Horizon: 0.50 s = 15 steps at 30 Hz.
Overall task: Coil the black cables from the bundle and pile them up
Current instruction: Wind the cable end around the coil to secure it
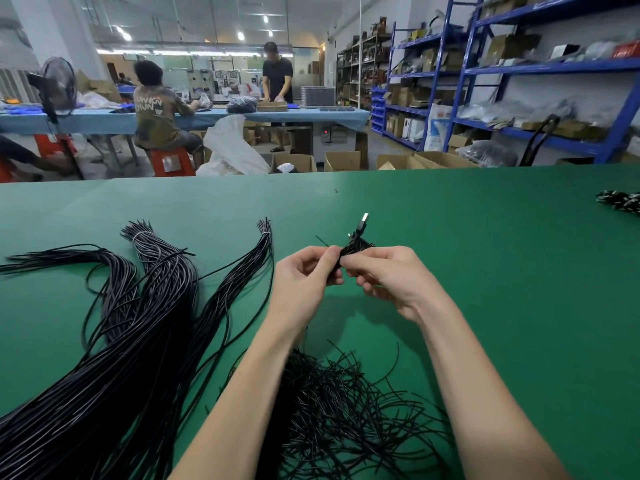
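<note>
A big bundle of long black cables [145,327] fans across the left of the green table [502,278], two of its strands tied near their far ends. Above the table's middle, my left hand [304,278] and my right hand [384,275] meet around one small coiled black cable [353,247]. Both hands pinch the coil, and its USB plug sticks up beyond my fingers. A thin black tie pokes out to the left of the coil. Close to me, between my forearms, lies a loose heap of short black twist ties [339,400].
A small pile of coiled cables [620,200] lies at the table's far right edge. Beyond the table are cardboard boxes [343,160], blue shelving [519,71] on the right, and two people at a blue-covered bench [194,117].
</note>
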Motion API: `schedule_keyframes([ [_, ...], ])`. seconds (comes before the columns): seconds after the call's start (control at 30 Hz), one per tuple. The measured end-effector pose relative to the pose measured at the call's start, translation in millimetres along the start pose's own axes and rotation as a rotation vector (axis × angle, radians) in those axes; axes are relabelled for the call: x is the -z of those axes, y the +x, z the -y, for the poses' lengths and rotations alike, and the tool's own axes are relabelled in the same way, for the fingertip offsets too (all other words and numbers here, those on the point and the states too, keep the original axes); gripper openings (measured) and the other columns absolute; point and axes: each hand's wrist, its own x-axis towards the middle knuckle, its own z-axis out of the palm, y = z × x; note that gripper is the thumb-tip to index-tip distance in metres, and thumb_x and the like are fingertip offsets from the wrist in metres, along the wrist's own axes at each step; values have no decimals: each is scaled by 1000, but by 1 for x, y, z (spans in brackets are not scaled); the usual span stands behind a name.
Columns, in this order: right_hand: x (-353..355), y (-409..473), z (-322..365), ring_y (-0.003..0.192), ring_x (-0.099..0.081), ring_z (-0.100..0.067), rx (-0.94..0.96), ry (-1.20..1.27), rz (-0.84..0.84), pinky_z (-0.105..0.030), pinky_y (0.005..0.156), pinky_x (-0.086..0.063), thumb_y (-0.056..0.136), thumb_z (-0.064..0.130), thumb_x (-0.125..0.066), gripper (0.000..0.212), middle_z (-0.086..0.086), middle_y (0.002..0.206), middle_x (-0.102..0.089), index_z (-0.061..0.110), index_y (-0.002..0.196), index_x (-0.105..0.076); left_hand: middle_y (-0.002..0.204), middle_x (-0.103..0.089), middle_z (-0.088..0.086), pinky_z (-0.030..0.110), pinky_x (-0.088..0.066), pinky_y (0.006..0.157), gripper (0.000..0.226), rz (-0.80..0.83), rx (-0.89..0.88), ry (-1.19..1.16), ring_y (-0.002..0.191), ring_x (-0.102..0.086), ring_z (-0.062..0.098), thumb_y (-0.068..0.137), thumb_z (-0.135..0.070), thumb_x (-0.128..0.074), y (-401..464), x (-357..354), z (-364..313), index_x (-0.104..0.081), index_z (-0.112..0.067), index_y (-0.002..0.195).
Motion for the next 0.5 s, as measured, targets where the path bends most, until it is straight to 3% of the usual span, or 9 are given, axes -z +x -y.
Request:
schedule_keyframes([
  [0.13,5,-3,0,59,-67,-9,-11,163,114,-20,57,-57,84,7,-79,6,-3,71,-73,10,83,-74,70,-70,1,19,-55,69,15,-38,70,-107,65,-64,7,96,-15,-65,1,0,0,-74,-5,89],
  [0.27,7,-4,0,71,-74,-12,-33,269,209,-26,64,-60,88,1,-73,9,-7,82,-76,8,93,-74,73,-71,1,19,-56,72,12,-47,138,-261,67,-64,7,96,-12,-64,1,0,-4,-73,-4,93],
  [0.37,5,-5,2,75,-74,-13,14,242,214,-27,65,-61,88,-1,-71,12,-8,87,-77,8,96,-73,72,-69,1,18,-56,72,12,-62,167,-330,66,-63,8,96,-11,-63,0,-2,-6,-73,-5,92],
  [0.5,-6,-6,4,74,-71,-7,249,-29,56,-28,67,-63,89,-1,-72,12,1,78,-76,11,89,-75,75,-69,4,17,-57,71,9,-111,242,-477,64,-63,7,95,-7,-63,1,-3,-10,-70,-3,93],
])
